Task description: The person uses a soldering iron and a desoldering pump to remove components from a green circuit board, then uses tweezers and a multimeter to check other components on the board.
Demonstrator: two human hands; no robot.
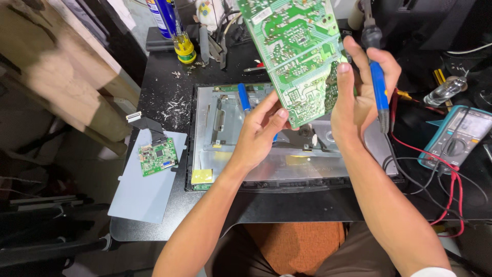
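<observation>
Two boards are in sight, and I place everything from the opened monitor chassis, the metal-backed panel lying flat on the black table. Left of the chassis a small green circuit board with a flat ribbon cable rests on a grey sheet. Beyond its far left corner stands a yellow-handled screwdriver, with bits of debris scattered nearby. Right of the chassis sits a teal multimeter, its red and black leads looping over the table edge. Above the chassis I hold the large green circuit board tilted up, solder side toward me, hiding the chassis's far edge. My left hand pinches the board's lower corner between thumb and fingers, with a blue tool just behind it. My right hand is closed on the board's right edge, thumb pressed on the solder side, and also grips a blue-handled soldering iron, which runs down across the palm.
</observation>
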